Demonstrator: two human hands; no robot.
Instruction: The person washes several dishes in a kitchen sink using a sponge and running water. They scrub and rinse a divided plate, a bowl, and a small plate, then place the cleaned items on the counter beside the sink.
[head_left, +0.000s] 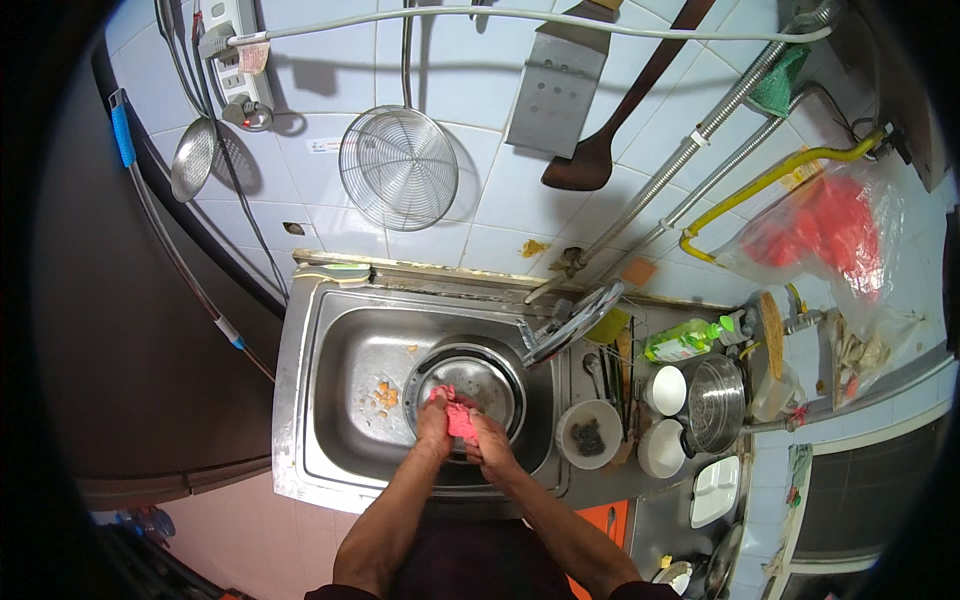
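Observation:
My left hand (433, 424) and my right hand (489, 441) both grip a bunched pink cloth (460, 421). They hold it above a round stainless steel pot (517, 375), which stands in the right half of the sink basin (352, 345). Part of the pot's inside is hidden behind my hands and the cloth. Orange food scraps (386, 395) lie on the basin floor to the left of the pot. The faucet (527, 337) reaches over the pot's far right side.
Right of the basin sit a bowl with a steel wool scrubber (588, 437), white bowls (666, 390), a steamer pot (716, 405) and a green dish soap bottle (681, 341). A wire strainer (399, 167) hangs on the tiled wall. A knife (334, 272) lies at the sink's back left corner.

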